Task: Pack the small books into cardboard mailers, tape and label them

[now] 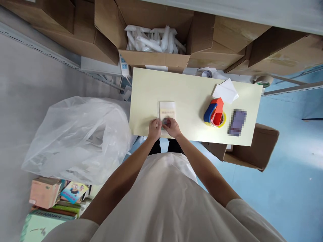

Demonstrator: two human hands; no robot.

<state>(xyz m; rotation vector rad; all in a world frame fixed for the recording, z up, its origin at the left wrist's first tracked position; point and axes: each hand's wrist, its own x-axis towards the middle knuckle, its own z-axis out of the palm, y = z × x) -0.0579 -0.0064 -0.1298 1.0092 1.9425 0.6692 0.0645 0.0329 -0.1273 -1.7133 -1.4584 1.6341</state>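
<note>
A small pale book [168, 112] lies on the cream table, its cover blurred. Around it is what looks like a clear plastic sleeve [167, 104], showing past the top and left edges. My left hand [154, 128] is closed in a pinch at the lower left edge of the sleeve. Over the lower part of the book, my right hand [172, 127] is closed too, with thumb and forefinger together near a dark patch on the cover. The fingertips hide exactly what they grip. To the right stands a red and blue tape dispenser [215, 112] with a yellow-edged roll.
White cards [226, 91] and a pixelated phone-like object [237, 122] lie on the table's [186, 87] right side. Behind it, a carton [156, 58] holds white plastic packets. A large plastic bag [75, 141] and stacked books [45, 193] are left; an open box [254, 148] is right.
</note>
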